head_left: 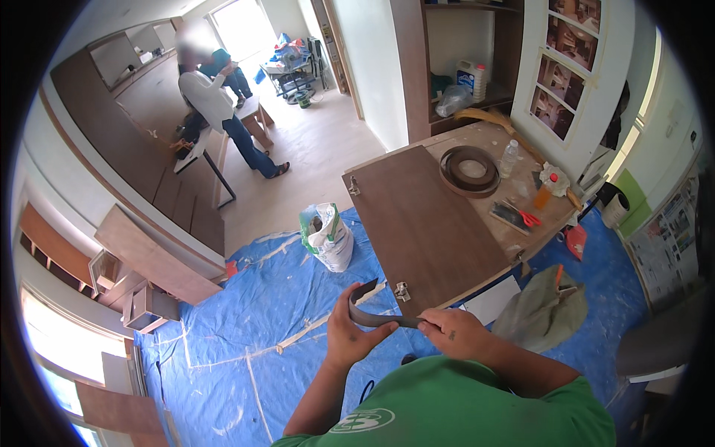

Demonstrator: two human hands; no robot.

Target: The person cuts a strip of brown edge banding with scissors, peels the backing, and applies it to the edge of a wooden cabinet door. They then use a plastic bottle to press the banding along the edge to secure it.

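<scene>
A curved brown strip of edge banding (376,320) is stretched between my two hands, in front of my body. My left hand (348,337) grips its left part, with the dark end bending up past the fingers. The strip's right end is pinched in my right hand (458,334). Just beyond them lies a brown cabinet door (436,223) on the worktable, with metal hinges (402,290) along its left edge. A coil of brown edge banding (469,170) rests on the table beyond the door.
Scissors with red handles (530,217), an orange-filled bottle (545,192) and a clear bottle (509,158) stand or lie on the table's right. A white sack (328,238) sits on blue floor sheeting (246,350). A person (216,97) stands at the back left.
</scene>
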